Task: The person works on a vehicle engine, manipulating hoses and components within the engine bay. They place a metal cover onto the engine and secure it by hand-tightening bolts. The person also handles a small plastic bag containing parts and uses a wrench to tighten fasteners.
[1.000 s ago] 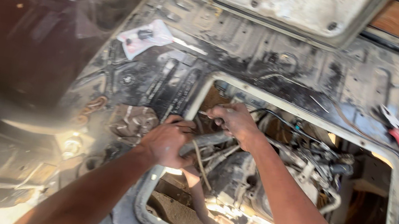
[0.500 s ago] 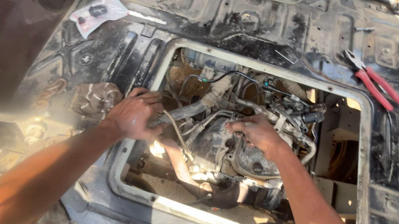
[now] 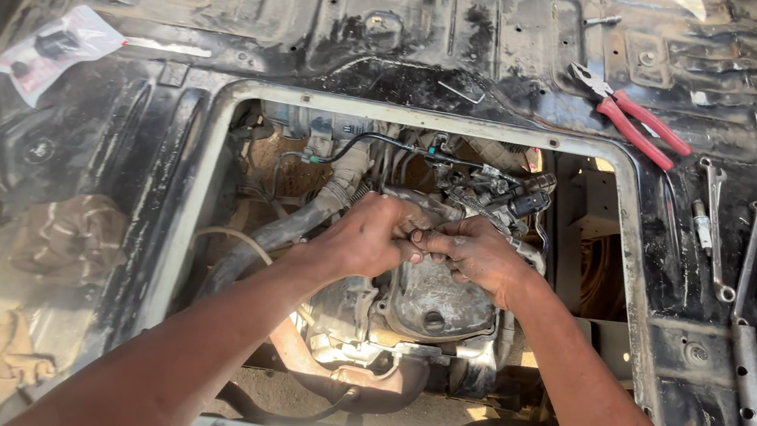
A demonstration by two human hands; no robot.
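Together, the left hand (image 3: pixel 373 236) and right hand (image 3: pixel 473 253) met fingertip to fingertip over the engine (image 3: pixel 430 302) in the rectangular floor opening (image 3: pixel 212 116), both closed in a pinch on some small part too hidden to name; such fiddly work seemed to call for a steady two-handed grip so nothing dropped into the bay. Left of the opening lay a clear plastic packet (image 3: pixel 55 50) holding dark pieces, with a red mark at its lower end; right of the opening lay red-handled pliers (image 3: pixel 632 116).

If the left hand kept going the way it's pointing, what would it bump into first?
The left hand points right, fingertip to fingertip with the right hand above the engine. It would probably meet those fingers first; whether a small part sits between them cannot be made out.
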